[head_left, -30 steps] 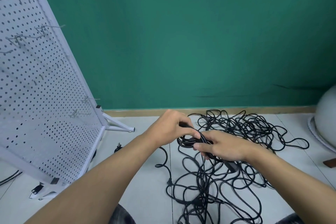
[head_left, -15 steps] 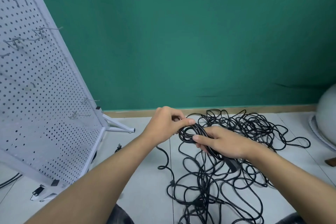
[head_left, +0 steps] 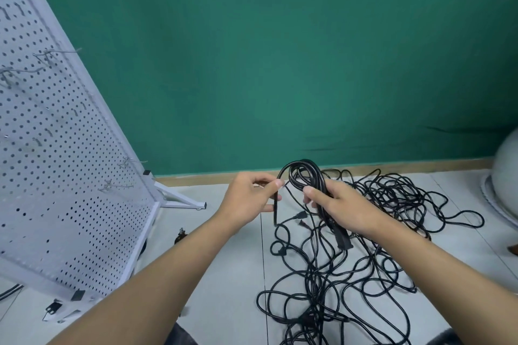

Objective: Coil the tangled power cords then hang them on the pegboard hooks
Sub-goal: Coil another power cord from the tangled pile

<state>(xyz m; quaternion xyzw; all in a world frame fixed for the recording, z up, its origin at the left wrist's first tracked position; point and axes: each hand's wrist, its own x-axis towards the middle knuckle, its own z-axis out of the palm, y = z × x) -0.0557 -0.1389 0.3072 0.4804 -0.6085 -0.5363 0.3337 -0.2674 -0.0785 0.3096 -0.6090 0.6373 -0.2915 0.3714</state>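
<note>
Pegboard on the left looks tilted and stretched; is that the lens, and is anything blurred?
Head view: the wide-angle lens probably skews the pegboard near the frame edge. Head view: soft light, no glare or hard shadows. Head view: the upper hooks look slightly smeared, the cord coil sharp.

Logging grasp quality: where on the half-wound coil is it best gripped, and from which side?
Grip the coil at its bunched waist under the loop, coming from the right, as the right hand does. The strands lie together there, and the left hand pinches the loose strand on the left.
</note>
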